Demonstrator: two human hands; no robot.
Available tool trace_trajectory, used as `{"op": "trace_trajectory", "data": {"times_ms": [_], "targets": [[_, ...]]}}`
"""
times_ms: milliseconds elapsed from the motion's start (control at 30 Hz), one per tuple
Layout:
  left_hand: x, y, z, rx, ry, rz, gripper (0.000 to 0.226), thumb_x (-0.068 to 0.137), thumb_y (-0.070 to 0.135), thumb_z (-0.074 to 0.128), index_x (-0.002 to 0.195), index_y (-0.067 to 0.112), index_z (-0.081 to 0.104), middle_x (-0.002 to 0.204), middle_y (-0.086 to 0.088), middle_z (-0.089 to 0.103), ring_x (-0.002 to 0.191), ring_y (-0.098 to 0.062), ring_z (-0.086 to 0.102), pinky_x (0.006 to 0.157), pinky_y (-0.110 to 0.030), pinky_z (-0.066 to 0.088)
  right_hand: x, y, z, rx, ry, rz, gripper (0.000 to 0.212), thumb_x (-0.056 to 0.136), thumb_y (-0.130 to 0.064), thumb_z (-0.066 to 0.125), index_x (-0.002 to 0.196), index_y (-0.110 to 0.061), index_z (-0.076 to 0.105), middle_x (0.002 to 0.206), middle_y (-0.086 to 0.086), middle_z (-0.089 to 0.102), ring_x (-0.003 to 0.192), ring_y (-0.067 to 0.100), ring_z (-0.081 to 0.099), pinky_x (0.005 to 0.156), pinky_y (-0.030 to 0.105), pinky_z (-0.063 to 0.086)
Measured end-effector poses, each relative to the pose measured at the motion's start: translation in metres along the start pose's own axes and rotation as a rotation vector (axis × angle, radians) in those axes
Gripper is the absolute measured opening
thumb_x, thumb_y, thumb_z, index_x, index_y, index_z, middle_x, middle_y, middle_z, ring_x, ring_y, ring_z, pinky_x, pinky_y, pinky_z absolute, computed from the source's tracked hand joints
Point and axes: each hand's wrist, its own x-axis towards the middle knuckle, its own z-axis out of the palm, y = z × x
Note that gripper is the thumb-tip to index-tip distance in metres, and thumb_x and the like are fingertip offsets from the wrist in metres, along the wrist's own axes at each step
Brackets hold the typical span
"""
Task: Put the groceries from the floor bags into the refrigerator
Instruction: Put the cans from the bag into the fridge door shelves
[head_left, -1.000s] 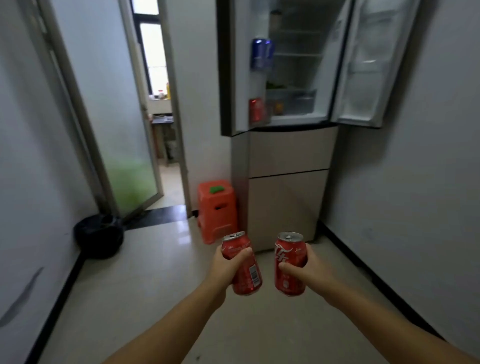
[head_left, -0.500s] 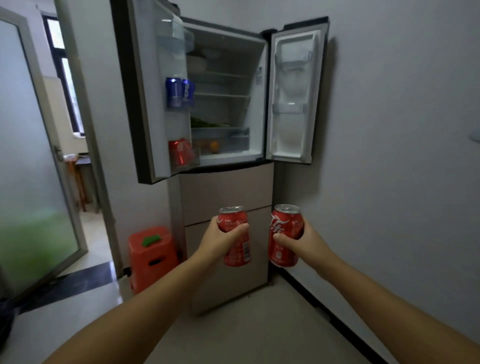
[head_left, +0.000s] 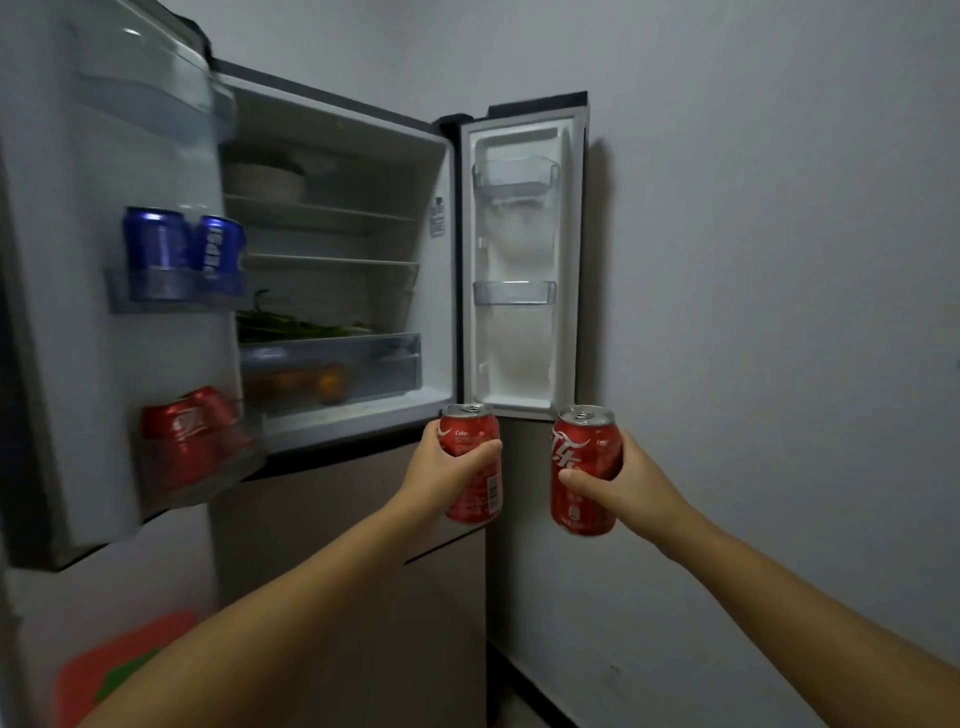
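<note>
The left hand (head_left: 441, 470) is wrapped around 1 red cola can (head_left: 475, 462), held upright in the air in front of the lower front edge of the open refrigerator (head_left: 332, 244). The right hand (head_left: 631, 480) is clamped on a 2nd red cola can (head_left: 584, 467), also upright, just beside the 1st and apart from it, below the bottom edge of the right door (head_left: 522, 260). Both doors stand open. On the left door (head_left: 78, 260), the middle bin holds 2 blue cans (head_left: 179, 249) side by side, and the lowest bin holds red cans (head_left: 184, 431), blurred. Inside, a pale bowl (head_left: 267, 182) sits on the top shelf, leafy greens (head_left: 296, 325) lie above the clear crisper drawer (head_left: 332, 364), and orange fruit (head_left: 330, 384) shows through the drawer's front. An orange stool (head_left: 119, 670) with a green patch sits at the bottom left corner, beside the left forearm.
</note>
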Motion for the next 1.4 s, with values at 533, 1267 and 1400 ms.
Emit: {"op": "trace_trajectory", "data": {"times_ms": [533,1267,1400], "targets": [[0.305,0.023,0.015,-0.116,0.135,0.305,0.041,0.081,0.018,0.071,0.111,0.031,0.046,0.102,0.008,0.061,0.094,-0.011,0.060,0.078,-0.032,0.050,0.328,-0.001,-0.037,-0.089,0.022,-0.331,0.062,0.073,-0.024,0.079,0.121,-0.033,0.041,0.104,-0.020,0.057,0.097,0.001,0.057,0.087,0.024,0.046],[0.576,0.030,0.030,-0.005,-0.152,0.489,0.050,0.078,0.040,0.072,0.117,0.017,0.049,0.104,0.000,0.064,0.092,-0.015,0.066,0.074,-0.029,0.055,0.547,-0.006,-0.005,-0.286,0.437,-0.338,0.061,0.071,-0.044,0.077,0.118,-0.019,0.048,0.104,-0.006,0.063,0.093,0.009,0.063,0.083,0.031,0.054],[0.573,0.018,0.032,-0.004,-0.161,0.475,0.054,0.078,0.041,0.072,0.120,0.019,0.046,0.104,0.002,0.062,0.089,-0.011,0.064,0.071,-0.026,0.053,0.541,-0.002,0.004,-0.347,0.480,-0.360,0.062,0.074,-0.045,0.074,0.121,-0.022,0.040,0.095,-0.015,0.057,0.085,0.001,0.060,0.066,0.017,0.048]]}}
